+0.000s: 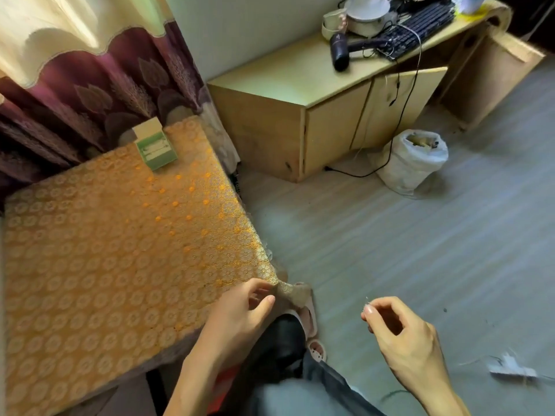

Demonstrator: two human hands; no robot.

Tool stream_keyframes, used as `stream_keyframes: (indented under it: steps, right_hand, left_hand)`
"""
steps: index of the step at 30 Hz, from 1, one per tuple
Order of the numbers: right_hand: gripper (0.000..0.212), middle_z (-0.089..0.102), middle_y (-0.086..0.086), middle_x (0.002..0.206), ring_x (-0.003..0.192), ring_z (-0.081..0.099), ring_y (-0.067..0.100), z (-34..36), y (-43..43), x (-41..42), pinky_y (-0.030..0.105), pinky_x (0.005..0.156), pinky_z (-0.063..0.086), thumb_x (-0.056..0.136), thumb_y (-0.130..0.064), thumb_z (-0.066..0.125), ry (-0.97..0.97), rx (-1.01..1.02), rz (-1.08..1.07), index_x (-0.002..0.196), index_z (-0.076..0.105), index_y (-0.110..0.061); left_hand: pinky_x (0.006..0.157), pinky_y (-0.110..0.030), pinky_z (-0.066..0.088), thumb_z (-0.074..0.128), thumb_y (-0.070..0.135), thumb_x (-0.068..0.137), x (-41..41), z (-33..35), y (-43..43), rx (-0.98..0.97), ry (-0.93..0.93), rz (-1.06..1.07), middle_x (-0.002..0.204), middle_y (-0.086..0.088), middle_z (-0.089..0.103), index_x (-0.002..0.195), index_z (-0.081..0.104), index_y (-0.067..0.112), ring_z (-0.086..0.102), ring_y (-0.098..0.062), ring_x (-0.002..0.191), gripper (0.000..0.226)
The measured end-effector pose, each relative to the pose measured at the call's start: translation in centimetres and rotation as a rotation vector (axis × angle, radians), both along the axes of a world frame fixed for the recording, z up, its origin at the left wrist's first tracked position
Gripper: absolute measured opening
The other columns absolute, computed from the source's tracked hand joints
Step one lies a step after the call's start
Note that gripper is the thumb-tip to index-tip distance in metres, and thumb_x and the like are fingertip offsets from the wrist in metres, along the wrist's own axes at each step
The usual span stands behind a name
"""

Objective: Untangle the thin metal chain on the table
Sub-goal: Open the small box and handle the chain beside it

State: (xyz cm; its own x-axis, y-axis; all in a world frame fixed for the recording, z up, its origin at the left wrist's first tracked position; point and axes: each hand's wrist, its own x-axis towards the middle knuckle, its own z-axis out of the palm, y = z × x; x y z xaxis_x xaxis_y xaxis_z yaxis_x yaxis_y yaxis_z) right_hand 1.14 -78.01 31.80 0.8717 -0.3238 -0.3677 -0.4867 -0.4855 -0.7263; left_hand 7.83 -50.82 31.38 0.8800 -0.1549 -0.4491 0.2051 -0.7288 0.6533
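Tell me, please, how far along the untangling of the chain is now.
Done: the chain seems lifted off the table, showing only as a tiny glint. In hand: the right hand pinches that glint; the left hand curls by the table corner, its hold unclear. Left: the chain is too thin to see whether knots remain.
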Motion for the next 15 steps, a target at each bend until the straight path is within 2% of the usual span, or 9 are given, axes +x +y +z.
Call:
stream_keyframes:
  steps: [3,6,9,13,15]
  right_hand:
    - [0.01,0.071,-0.017,0.073,0.072,0.065,0.003,-0.1,-1.5,4.1,0.021,0.067,0.048,0.09,-0.034,0.069,0.013,-0.017,0.0,0.081,0.068,-0.03]
    - [0.012,0.07,-0.016,0.073,0.071,0.064,0.005,0.1,-3.4,8.8,0.025,0.065,0.048,0.092,-0.035,0.067,0.012,-0.042,0.008,0.082,0.067,-0.029]
    - [0.013,0.069,-0.015,0.072,0.071,0.063,0.005,1.2,-5.1,13.8,0.027,0.066,0.049,0.092,-0.036,0.065,0.006,-0.059,0.019,0.083,0.067,-0.028]
    - [0.012,0.07,-0.015,0.074,0.074,0.064,0.004,1.6,-7.0,19.3,0.025,0.066,0.051,0.093,-0.036,0.065,-0.014,-0.096,0.047,0.082,0.065,-0.029]
    - [0.012,0.069,-0.015,0.074,0.074,0.065,0.003,1.6,-7.7,21.7,0.021,0.065,0.05,0.092,-0.035,0.065,-0.018,-0.07,0.046,0.082,0.065,-0.029]
  left_hand:
    - [0.08,-0.012,0.049,0.06,0.044,0.096,4.0,-1.1,-2.2,-0.036,0.03,0.014,0.105,0.029,0.066,0.115,0.063,0.044,0.062,0.011,0.096,0.019]
    - [0.082,-0.012,0.05,0.061,0.041,0.096,8.9,-2.0,-4.5,-0.016,0.048,-0.059,0.108,0.022,0.067,0.12,0.064,0.038,0.062,0.008,0.095,0.024]
    - [0.078,-0.008,0.047,0.06,0.041,0.097,14.2,-1.8,-6.8,-0.029,0.026,-0.071,0.105,0.024,0.066,0.119,0.063,0.037,0.061,0.009,0.094,0.023]
    - [0.088,-0.026,0.055,0.056,0.046,0.097,20.1,-2.0,-8.6,0.02,0.035,-0.152,0.113,0.022,0.063,0.121,0.06,0.04,0.062,0.002,0.099,0.026]
    - [0.088,-0.026,0.055,0.057,0.047,0.096,22.1,-2.3,-9.0,0.02,0.056,-0.132,0.114,0.021,0.064,0.121,0.061,0.04,0.062,0.003,0.098,0.026]
